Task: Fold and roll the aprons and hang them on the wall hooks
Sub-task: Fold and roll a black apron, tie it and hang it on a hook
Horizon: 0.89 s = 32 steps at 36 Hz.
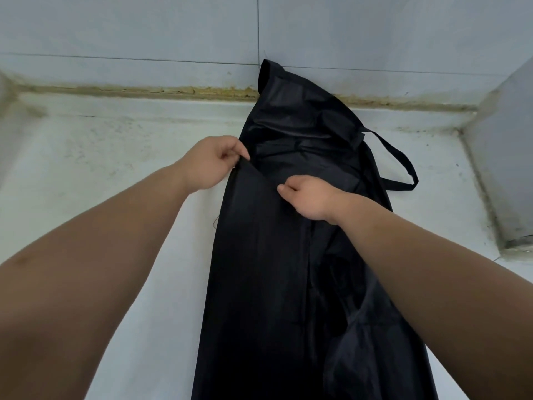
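A black apron [259, 269] lies lengthwise on a white counter [101, 157], folded into a long narrow strip that runs from the near edge up to the tiled wall. Its far end leans against the wall. A black strap loop [403, 168] sticks out on the right side. My left hand [210, 163] pinches the apron's left folded edge. My right hand [308, 197] grips a fold of cloth near the strip's middle, a little nearer to me. No wall hooks are in view.
A tiled wall [144, 39] rises behind the counter, with a stained yellowish seam [144, 90] along the joint. A tiled corner block [507, 174] juts out at the right. Bare counter lies left of the apron.
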Available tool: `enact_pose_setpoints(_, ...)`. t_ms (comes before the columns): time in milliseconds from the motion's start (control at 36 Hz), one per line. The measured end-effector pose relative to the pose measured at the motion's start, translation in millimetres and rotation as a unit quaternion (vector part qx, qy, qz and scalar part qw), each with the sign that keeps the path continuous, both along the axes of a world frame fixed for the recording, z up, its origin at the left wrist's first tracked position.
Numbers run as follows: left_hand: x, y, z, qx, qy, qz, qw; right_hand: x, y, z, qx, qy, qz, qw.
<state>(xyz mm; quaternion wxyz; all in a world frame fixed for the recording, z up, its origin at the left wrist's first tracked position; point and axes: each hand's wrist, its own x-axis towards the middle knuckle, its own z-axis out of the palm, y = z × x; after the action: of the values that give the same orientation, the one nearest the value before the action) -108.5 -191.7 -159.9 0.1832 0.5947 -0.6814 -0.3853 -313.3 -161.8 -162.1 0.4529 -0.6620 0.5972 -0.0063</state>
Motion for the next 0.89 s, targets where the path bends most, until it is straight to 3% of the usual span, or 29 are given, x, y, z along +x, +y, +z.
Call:
enact_pose_setpoints(194, 9.5, -19.4, 23.2, 0.018, -0.112, -0.092, 0.989, 5.2, 2.2, 0.2, -0.013, 0.021, 0.007, 1.000)
enact_pose_setpoints(306, 13.7, -20.6, 29.8, 0.000, -0.207, -0.163, 0.965, 6.2, 3.5, 0.4, -0.013, 0.019, 0.003, 1.000)
enact_pose_setpoints(389, 11.2, -16.1, 31.8, -0.045, -0.328, -0.184, 0.926, 6.3, 4.3, 2.1, -0.005, 0.006, -0.005, 1.000)
enact_pose_setpoints(500, 7.7, -15.1, 30.4, -0.209, -0.441, -0.242, 0.839, 6.2, 6.0, 5.6, 0.013, -0.018, -0.014, 1.000)
enact_pose_setpoints(611, 10.6, -11.1, 27.9, -0.299, -0.465, -0.196, 0.810, 5.6, 7.4, 5.3, 0.024, -0.028, -0.015, 0.999)
enact_pose_setpoints(694, 6.1, -4.5, 26.8, -0.246, -0.536, -0.134, 0.797, 3.6, 8.5, 3.3, 0.015, -0.012, -0.007, 1.000)
enact_pose_setpoints(778, -2.9, 4.7, 18.8, -0.188, -0.533, -0.083, 0.821, 3.4, 10.7, 0.5, -0.025, -0.008, -0.025, 0.999)
enact_pose_setpoints(889, -21.5, 27.9, 10.6, -0.195, -0.331, -0.069, 0.921, -6.3, 12.5, 3.5, -0.128, 0.003, -0.090, 0.988)
